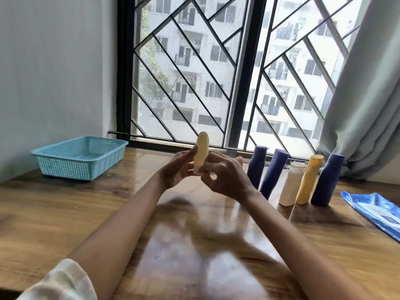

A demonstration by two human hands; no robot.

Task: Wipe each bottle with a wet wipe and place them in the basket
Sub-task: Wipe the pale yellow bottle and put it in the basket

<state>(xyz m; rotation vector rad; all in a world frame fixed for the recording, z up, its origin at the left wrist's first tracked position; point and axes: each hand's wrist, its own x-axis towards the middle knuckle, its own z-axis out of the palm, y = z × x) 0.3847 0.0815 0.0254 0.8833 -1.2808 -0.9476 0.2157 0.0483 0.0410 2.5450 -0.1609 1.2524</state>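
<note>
Right of the blue basket (80, 158), above the bench (65, 213), both hands' grips curl round one pale yellow bottle (201, 151): left hand (177, 169), right hand (223, 176).

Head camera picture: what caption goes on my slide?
Both hands hold a pale yellow bottle above the table.

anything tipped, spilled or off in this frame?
Nothing stands out. Both hands, left and right, hold the pale yellow bottle above the table. Five bottles stand in a row, apparent lean likely lens distortion. Basket holds no bottles.
</note>
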